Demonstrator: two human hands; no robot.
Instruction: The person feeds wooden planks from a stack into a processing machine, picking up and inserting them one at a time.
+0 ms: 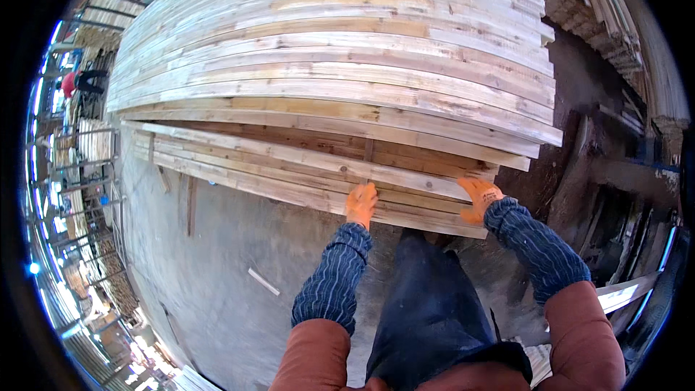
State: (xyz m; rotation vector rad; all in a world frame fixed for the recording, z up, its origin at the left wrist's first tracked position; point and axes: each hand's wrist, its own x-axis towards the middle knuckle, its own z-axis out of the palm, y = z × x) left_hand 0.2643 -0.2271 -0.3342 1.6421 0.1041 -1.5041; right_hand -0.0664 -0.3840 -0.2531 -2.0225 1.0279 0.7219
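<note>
A long wooden board [344, 168] lies slantwise along the near side of a large stack of boards [311, 58], a dark gap between it and the stack's upper layers. My left hand [361, 204], in an orange glove, is closed on the board's near edge, right of its middle. At the board's right end, my right hand [481, 200], gloved the same way, grips it with bent fingers. Several lower boards [289, 182] show beneath and in front of this board. The undersides of both grips are hidden.
Grey concrete floor [217, 246] spreads to the left, with a short pale wood strip [263, 282] on it. More timber piles [586, 14] stand at the far right. A person in red [70, 85] is far off at the left, near racks of wood [94, 141].
</note>
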